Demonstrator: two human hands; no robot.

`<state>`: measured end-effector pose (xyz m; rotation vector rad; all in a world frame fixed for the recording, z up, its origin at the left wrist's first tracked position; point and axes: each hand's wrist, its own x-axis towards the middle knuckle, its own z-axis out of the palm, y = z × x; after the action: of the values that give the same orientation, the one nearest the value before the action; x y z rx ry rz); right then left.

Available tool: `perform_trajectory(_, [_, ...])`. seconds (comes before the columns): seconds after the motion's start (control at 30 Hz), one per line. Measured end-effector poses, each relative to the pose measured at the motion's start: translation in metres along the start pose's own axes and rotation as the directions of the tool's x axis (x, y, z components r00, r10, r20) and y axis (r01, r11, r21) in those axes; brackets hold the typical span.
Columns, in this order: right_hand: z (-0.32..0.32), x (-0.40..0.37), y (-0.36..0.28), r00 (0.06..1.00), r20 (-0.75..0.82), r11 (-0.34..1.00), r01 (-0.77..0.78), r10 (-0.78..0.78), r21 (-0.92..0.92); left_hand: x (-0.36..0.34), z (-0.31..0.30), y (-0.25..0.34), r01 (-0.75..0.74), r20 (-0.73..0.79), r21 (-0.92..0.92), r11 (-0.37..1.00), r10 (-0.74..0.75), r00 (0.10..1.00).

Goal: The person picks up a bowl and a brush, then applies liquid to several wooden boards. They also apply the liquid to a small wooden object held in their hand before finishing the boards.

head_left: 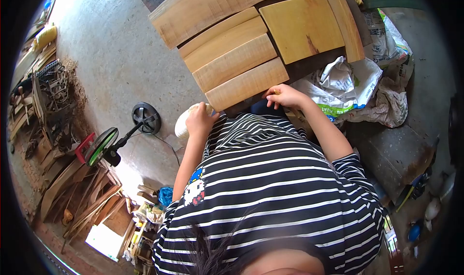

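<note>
My left hand (199,121) is closed beside the left end of the nearest wooden board (247,85), next to a whitish rounded thing (182,123) partly behind it. What its fingers hold, if anything, is hidden. My right hand (286,96) is just below the right end of that board, its fingers curled in with thumb and forefinger close together. Anything pinched there is too small to name. Two similar boards (234,62) lie behind the nearest one. A wide square board (303,28) lies to the right.
A long curved board (217,9) lies at the back and a narrow strip (344,26) at the right. Crumpled printed sacks (357,89) lie right of my arm. At left stand a fan (102,147) with a round base and piles of wood scraps (72,193).
</note>
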<state>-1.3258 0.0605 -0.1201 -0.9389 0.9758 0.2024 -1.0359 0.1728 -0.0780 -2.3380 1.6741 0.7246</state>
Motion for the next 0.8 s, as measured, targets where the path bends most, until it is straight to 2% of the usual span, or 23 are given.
perform_trajectory(0.07, [-0.015, -0.003, 0.001, 0.999, -0.043, 0.999, 0.017, -0.015, 0.029, 0.006, 0.001, -0.006, 0.039, -0.117, -0.045, 0.998, -0.044, 0.992])
perform_trajectory(0.2, [-0.036, -0.024, -0.006, 0.987, -0.162, 0.996, 0.027, -0.013, 0.084, 0.018, 0.003, -0.016, -0.036, -0.088, -0.058, 0.998, 0.031, 0.996])
perform_trajectory(0.27, [-0.044, -0.033, -0.011, 0.971, -0.239, 0.998, 0.016, -0.002, 0.055, 0.022, 0.0, -0.02, -0.141, -0.085, -0.083, 0.986, 0.134, 0.987])
perform_trajectory(0.3, [-0.049, -0.037, -0.012, 0.963, -0.269, 0.998, 0.02, -0.002, 0.065, 0.022, -0.004, -0.02, -0.133, -0.081, -0.088, 0.987, 0.126, 0.989])
perform_trajectory(0.37, [-0.06, -0.043, -0.01, 0.92, -0.391, 0.996, 0.011, 0.024, 0.087, 0.025, -0.02, -0.021, -0.061, 0.016, -0.114, 0.992, 0.063, 0.998])
perform_trajectory(0.43, [-0.069, -0.05, -0.01, 0.863, -0.502, 0.993, 0.004, 0.054, 0.115, 0.035, -0.025, -0.031, -0.001, 0.029, -0.152, 0.988, 0.005, 1.0])
perform_trajectory(0.5, [-0.076, -0.056, -0.01, 0.828, -0.556, 0.992, 0.001, 0.071, 0.127, 0.048, -0.024, -0.046, 0.156, -0.046, -0.336, 0.929, -0.182, 0.982])
perform_trajectory(0.53, [-0.078, -0.058, -0.009, 0.825, -0.56, 0.989, 0.007, 0.078, 0.147, 0.051, -0.024, -0.048, 0.162, -0.048, -0.332, 0.929, -0.188, 0.981])
perform_trajectory(0.6, [-0.08, -0.06, -0.005, 0.817, -0.571, 0.985, 0.03, 0.074, 0.172, 0.056, -0.028, -0.046, 0.197, -0.222, -0.307, 0.931, -0.271, 0.937])
perform_trajectory(0.63, [-0.079, -0.06, -0.003, 0.822, -0.566, 0.984, 0.035, 0.07, 0.173, 0.059, -0.03, -0.042, 0.202, -0.227, -0.301, 0.932, -0.275, 0.934])
perform_trajectory(0.73, [-0.073, -0.057, -0.001, 0.803, -0.592, 0.986, 0.039, 0.067, 0.165, 0.064, -0.033, -0.009, 0.098, -0.434, -0.513, 0.853, -0.356, 0.827])
perform_trajectory(0.77, [-0.071, -0.054, 0.0, 0.805, -0.59, 0.985, 0.044, 0.066, 0.169, 0.066, -0.033, 0.002, 0.029, -0.457, -0.614, 0.789, -0.385, 0.802])
perform_trajectory(0.8, [-0.068, -0.052, 0.002, 0.803, -0.593, 0.987, 0.04, 0.059, 0.152, 0.07, -0.026, 0.006, 0.028, -0.448, -0.675, 0.737, -0.44, 0.778])
